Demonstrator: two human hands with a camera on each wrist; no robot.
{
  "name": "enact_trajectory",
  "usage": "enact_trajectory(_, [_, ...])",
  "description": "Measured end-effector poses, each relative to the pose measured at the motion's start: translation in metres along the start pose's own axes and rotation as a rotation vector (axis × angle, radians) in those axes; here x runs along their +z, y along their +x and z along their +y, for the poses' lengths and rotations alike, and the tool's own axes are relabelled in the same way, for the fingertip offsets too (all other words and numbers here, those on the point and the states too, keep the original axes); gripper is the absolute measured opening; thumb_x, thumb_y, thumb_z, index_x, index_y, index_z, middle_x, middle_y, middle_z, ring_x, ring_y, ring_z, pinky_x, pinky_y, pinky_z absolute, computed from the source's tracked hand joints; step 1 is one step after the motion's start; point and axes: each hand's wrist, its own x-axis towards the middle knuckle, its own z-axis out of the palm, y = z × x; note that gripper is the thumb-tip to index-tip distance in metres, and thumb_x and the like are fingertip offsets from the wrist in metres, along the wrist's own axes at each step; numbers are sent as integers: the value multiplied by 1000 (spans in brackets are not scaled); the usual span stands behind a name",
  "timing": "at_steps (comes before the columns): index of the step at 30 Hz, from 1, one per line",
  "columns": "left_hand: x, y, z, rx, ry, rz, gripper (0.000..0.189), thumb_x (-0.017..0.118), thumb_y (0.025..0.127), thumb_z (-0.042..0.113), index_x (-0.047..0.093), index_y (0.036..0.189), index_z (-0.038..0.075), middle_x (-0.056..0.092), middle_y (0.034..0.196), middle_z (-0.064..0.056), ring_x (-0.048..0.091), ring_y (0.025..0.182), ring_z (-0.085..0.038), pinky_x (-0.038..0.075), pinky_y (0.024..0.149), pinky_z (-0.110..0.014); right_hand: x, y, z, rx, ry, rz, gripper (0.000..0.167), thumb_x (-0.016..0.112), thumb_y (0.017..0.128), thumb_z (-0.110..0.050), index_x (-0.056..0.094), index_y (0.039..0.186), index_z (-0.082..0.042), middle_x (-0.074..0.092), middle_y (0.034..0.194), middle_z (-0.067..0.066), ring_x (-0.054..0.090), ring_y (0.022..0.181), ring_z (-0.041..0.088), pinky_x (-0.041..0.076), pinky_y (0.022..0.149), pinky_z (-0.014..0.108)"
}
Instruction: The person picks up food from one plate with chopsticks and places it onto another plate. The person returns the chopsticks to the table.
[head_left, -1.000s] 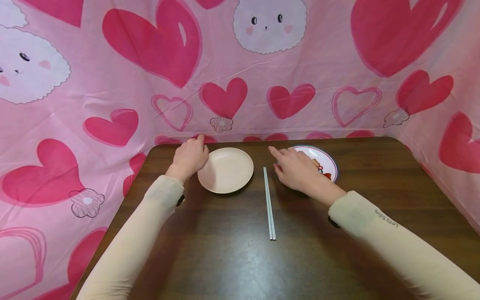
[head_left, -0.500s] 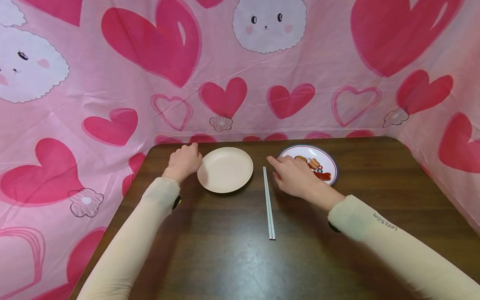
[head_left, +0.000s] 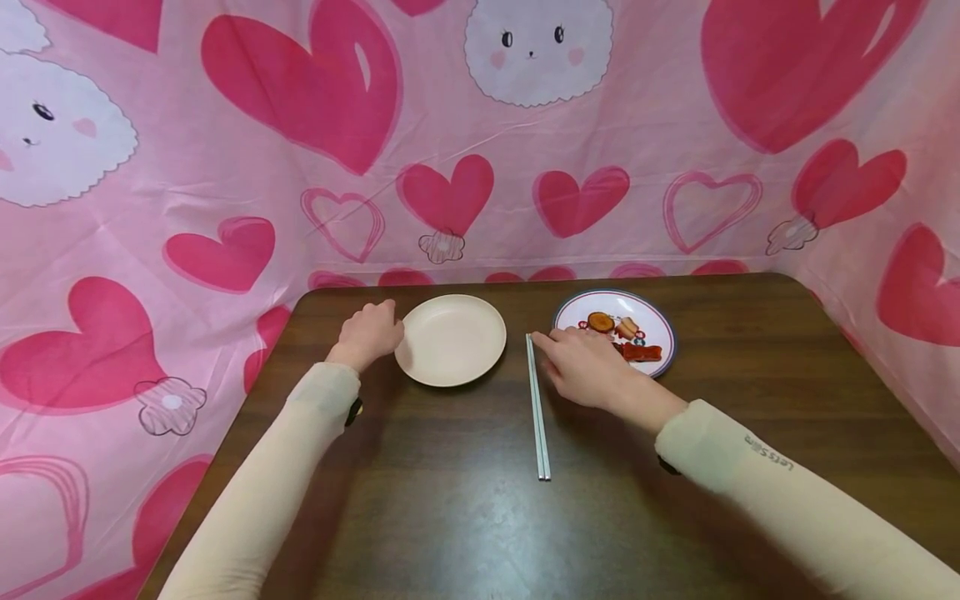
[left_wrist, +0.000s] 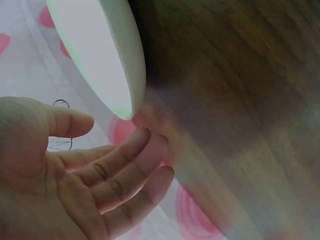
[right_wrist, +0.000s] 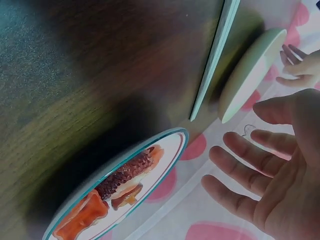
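Note:
A cream plate (head_left: 452, 342) with a bare surface sits toward the back of the table. My left hand (head_left: 367, 335) hovers at its left rim; the left wrist view shows the fingers (left_wrist: 125, 192) relaxed and apart from the plate. Two pale chopsticks (head_left: 537, 408) lie side by side, pointing away from me. Over their far ends and the near-left part of a patterned plate (head_left: 663, 325) is my right hand (head_left: 588, 367), its fingers (right_wrist: 232, 195) loosely extended and holding nothing. That plate bears several food-like pieces, among them a red strip (head_left: 642, 353), a brown round piece (head_left: 600, 322) and a dark bumpy piece (right_wrist: 127, 175).
The dark wooden table (head_left: 450, 533) ends at the back against a pink cloth (head_left: 510, 142) printed with hearts, which also hangs along both sides. The two plates stand apart, with the chopsticks between them.
Both hands have drawn back toward me, the left also shifting slightly left. More of the patterned plate and its food has come into sight. Plates and chopsticks have stayed in place.

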Motion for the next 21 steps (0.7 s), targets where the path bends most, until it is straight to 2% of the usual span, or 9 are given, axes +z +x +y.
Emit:
enact_trajectory(3, [3, 0, -1, -9, -16, -28, 49, 48, 105, 23, 52, 144, -5, 59, 136, -33, 62, 115, -52, 49, 96, -67, 2, -1, 0, -31, -6, -6, 47, 73, 93, -16, 65, 137, -5, 70, 101, 13, 69, 90, 36, 58, 71, 52])
enact_trajectory(6, [7, 0, -4, -15, -31, -55, 49, 50, 104, 23, 52, 144, -6, 60, 135, -32, 61, 114, -51, 48, 98, -67, 4, -2, 0, -73, 3, -10, 46, 74, 92, -16, 66, 136, -4, 69, 102, 13, 69, 92, 34, 58, 76, 52])
enact_trajectory(13, [13, -1, -8, -14, -59, -86, 49, 47, 103, 22, 52, 143, -6, 59, 136, -32, 59, 116, -51, 46, 101, -67, 11, -8, 1, -134, 26, -23, 43, 76, 90, -12, 67, 131, -3, 67, 96, 10, 68, 88, 30, 56, 71, 48])
enact_trajectory(21, [17, -3, -5, -11, -81, -113, 47, 47, 101, 22, 54, 139, -5, 61, 132, -29, 60, 113, -47, 47, 99, -65, 13, -12, -4, -140, 28, -73, 44, 77, 92, -14, 67, 133, -4, 69, 103, 11, 68, 91, 31, 58, 67, 48])
